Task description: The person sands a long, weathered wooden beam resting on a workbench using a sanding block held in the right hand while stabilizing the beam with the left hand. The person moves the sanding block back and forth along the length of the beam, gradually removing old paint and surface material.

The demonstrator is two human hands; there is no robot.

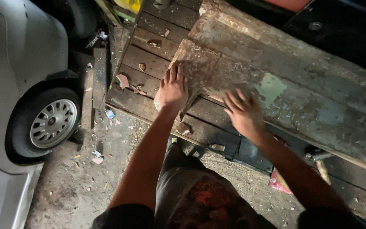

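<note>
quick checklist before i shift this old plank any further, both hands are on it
1. Left hand flat on the end of the weathered plank: ok.
2. Right hand placed on the plank's face: cannot tell, it is blurred.
3. Plank resting on the slatted wooden platform: ok.
4. Platform free of debris: not ok, paint chips lie on the slats.
5. Room on the left: not ok, a silver car and its wheel stand beside the platform.
6. Far end of the plank: cannot tell, out of view.
</note>
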